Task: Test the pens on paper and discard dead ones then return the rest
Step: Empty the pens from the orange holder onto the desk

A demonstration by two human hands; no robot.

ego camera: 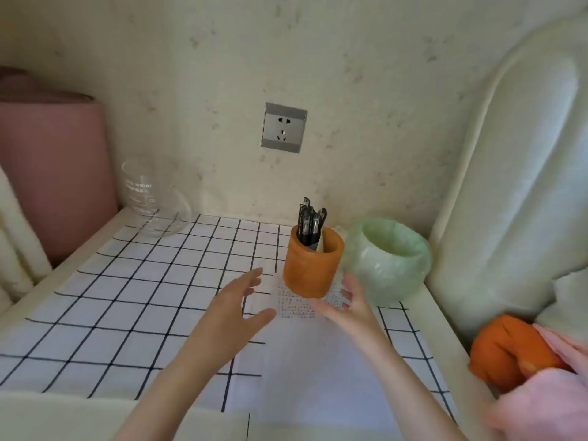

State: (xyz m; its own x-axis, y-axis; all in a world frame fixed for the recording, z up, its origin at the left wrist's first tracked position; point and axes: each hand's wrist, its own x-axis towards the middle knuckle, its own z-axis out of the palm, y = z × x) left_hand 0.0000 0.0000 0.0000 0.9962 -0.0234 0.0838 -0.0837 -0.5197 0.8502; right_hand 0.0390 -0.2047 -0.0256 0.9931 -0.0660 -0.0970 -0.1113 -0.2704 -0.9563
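An orange pen holder (pixel 310 265) stands upright on a white sheet of paper (pixel 305 354) with small print near its top. Several black pens (pixel 310 222) stick up out of the holder. My left hand (pixel 234 308) hovers open just left of the holder, fingers spread, touching nothing. My right hand (pixel 345 305) is open at the holder's lower right, fingertips close to its base; I cannot tell whether they touch it. A small bin lined with a pale green bag (pixel 386 259) stands right beside the holder, on its right.
The table carries a white cloth with a black grid (pixel 127 297). A clear glass measuring jug (pixel 152 198) stands at the back left by a pink cushion (pixel 54 173). A wall socket (pixel 283 127) is behind. A cream padded headboard (pixel 509 186) and an orange object (pixel 506 351) lie right.
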